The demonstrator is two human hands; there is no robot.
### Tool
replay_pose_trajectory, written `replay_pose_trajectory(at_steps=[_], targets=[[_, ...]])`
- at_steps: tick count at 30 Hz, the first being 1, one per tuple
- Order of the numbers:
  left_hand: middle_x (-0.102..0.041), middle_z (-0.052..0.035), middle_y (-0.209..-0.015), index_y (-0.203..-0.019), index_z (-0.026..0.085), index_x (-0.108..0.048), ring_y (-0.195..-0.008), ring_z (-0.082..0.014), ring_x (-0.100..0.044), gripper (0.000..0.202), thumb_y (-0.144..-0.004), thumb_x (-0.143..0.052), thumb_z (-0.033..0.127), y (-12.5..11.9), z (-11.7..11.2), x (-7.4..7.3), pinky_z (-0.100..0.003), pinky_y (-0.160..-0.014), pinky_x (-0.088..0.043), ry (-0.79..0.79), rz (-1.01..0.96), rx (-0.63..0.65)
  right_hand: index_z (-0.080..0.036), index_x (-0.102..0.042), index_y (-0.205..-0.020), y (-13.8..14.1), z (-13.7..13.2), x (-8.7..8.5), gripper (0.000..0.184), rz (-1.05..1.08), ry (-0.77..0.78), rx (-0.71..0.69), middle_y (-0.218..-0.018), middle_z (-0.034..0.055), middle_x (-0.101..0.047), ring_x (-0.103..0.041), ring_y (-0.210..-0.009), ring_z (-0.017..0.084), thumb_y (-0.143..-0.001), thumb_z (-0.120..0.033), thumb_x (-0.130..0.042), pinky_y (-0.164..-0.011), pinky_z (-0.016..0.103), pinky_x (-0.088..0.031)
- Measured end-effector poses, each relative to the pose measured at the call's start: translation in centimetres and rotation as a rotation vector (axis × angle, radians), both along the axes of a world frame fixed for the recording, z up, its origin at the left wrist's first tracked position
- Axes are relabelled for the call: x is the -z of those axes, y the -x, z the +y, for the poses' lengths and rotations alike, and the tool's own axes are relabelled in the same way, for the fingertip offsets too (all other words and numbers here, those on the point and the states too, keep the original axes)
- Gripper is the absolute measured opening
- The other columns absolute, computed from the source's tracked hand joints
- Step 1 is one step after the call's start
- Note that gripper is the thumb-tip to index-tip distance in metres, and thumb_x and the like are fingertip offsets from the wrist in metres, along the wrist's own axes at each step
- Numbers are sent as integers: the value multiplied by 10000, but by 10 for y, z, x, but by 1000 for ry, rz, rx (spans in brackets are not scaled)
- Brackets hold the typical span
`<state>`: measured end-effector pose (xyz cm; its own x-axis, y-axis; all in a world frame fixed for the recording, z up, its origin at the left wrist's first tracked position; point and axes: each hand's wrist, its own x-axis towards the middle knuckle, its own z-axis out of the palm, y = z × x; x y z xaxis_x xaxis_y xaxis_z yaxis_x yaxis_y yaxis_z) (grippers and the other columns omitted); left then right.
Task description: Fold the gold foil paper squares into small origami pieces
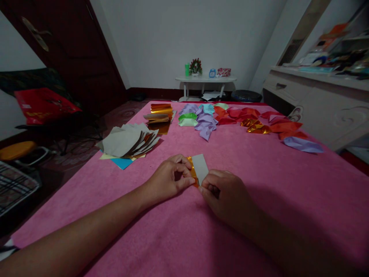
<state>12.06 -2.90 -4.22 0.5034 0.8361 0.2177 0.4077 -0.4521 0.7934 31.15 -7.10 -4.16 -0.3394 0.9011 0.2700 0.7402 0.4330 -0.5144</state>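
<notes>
A small sheet of paper point(201, 165), pale grey on one face with a folded gold foil strip along its left side, lies on the pink cloth between my hands. My left hand point(175, 175) grips the gold side, thumb and fingers closed on it. At the sheet's lower right corner, my right hand point(220, 188) pinches the edge between thumb and curled fingers. A fanned stack of greyish paper sheets point(123, 140) rests to the left, over blue and yellow sheets. Behind it sits a pile of gold foil paper point(160, 119).
Folded paper pieces lie along the far side: purple point(206, 123), green point(188, 118), red point(242, 113), gold point(256, 126) and another purple one point(303, 144) at right. Beyond the pink-covered surface point(161, 238) stand a white side table point(206, 79), a chair with a red bag point(47, 105) and a cabinet point(317, 96).
</notes>
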Motion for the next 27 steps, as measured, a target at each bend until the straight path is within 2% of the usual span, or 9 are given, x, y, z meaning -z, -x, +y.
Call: replay_pose_trajectory(at_steps=[4, 9, 15, 27], targets=[[-564, -44, -947, -653, 151, -673, -901, -154, -549, 131, -778, -639, 172, 1, 3, 1, -292, -803, -445, 52, -8, 28, -169, -499, -578, 0, 0, 1, 166, -14, 2, 2, -620, -8, -532, -449, -617, 123, -729, -123, -551, -625, 266, -280], [-574, -41, -947, -640, 149, -646, -905, -158, -550, 134, -768, -618, 124, 0, 3, 0, -304, -813, -439, -22, 59, 45, -167, -494, -588, 3, -1, 2, 174, -32, -20, -2, -639, -1, -547, -464, -638, 127, -755, -123, -516, -649, 270, -285], [-553, -52, -967, -612, 142, -606, -899, -160, -548, 143, -753, -632, 136, -1, 1, 2, -286, -765, -453, -77, 85, -12, -167, -465, -580, 7, -1, 2, 170, -48, -43, 38, -610, -13, -524, -428, -606, 118, -726, -108, -528, -631, 270, -264], [-563, -49, -960, -593, 144, -607, -864, -154, -558, 146, -722, -674, 150, -4, -3, 1, -281, -738, -465, -48, 84, -75, -172, -445, -582, 8, 0, 1, 180, -93, -55, 16, -599, -24, -502, -404, -595, 112, -723, -111, -539, -634, 273, -259]])
